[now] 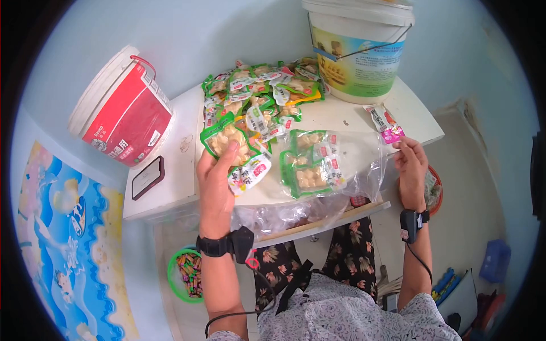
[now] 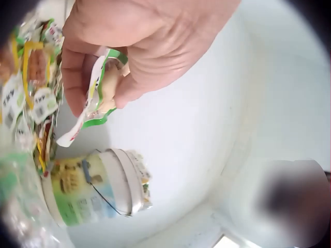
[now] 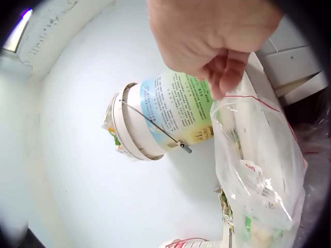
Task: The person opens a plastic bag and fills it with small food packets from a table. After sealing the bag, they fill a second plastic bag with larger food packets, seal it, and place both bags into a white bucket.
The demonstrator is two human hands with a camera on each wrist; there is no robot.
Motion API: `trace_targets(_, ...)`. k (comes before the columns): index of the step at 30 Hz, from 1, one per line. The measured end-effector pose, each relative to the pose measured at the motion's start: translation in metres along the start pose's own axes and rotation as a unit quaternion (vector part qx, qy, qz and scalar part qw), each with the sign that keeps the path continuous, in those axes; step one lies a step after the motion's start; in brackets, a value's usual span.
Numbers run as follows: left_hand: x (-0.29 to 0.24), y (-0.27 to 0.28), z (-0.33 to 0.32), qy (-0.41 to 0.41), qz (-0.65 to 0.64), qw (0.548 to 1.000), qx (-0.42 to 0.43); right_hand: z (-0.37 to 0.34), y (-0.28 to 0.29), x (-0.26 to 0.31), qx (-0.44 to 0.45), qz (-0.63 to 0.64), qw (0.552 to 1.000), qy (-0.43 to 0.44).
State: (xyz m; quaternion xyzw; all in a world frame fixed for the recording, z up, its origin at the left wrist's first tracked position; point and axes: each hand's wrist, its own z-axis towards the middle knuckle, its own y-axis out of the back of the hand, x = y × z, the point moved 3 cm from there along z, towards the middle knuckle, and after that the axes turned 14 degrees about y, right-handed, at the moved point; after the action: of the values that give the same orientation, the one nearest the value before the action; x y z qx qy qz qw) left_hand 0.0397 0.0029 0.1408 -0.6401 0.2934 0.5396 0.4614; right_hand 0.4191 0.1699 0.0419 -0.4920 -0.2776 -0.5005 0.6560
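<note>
My left hand [image 1: 219,173] grips a green-edged snack packet [image 1: 229,142] with pale pieces behind its clear window, thumb across the front. The left wrist view shows the same packet [image 2: 106,90] edge-on between thumb and fingers. My right hand [image 1: 412,170] pinches the mouth of a clear plastic bag [image 1: 364,156] at its right side; a red line along that edge shows in the right wrist view, where the bag [image 3: 253,170] hangs from the fingertips. Inside the bag lie several similar green-edged packets [image 1: 310,165]. Just beyond the right fingertips lies a pink-and-white packet [image 1: 384,124].
Behind the left hand spreads a heap of snack packets [image 1: 267,94]. A white bucket [image 1: 364,62] stands at the back right, a red bucket [image 1: 128,113] at the left beside a phone [image 1: 148,177]. An open drawer [image 1: 318,227] with clear plastic juts out in front.
</note>
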Motion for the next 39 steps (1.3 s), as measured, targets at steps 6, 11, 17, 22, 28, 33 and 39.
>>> trace_targets(6,0.031,-0.078,-0.031,0.03,-0.174,0.979,0.096,-0.056,-0.056,0.079,0.157,-0.057,0.984,0.059)
trace_targets(11,0.051,-0.157,-0.066,0.026,-0.156,0.979,0.133,-0.103,-0.099,0.073,0.2,0.059,0.978,-0.013)
trace_targets(17,0.065,-0.165,-0.059,-0.061,0.001,0.993,0.104,-0.085,-0.06,0.081,0.009,0.078,0.996,0.048)
trace_targets(22,0.065,-0.152,-0.051,-0.203,0.34,0.918,-0.002,-0.049,0.018,0.082,-0.069,-0.059,0.995,0.031)
trace_targets(28,0.074,-0.183,-0.049,-0.301,0.499,0.813,0.005,-0.05,0.036,0.046,-0.044,-0.087,0.995,-0.036)
trace_targets(33,0.085,-0.197,-0.046,-0.264,0.554,0.789,0.024,-0.056,0.015,0.041,0.029,-0.053,0.989,-0.134)
trace_targets(39,0.087,-0.188,-0.043,-0.293,0.511,0.808,0.026,-0.042,0.001,0.046,0.107,-0.099,0.982,-0.117)
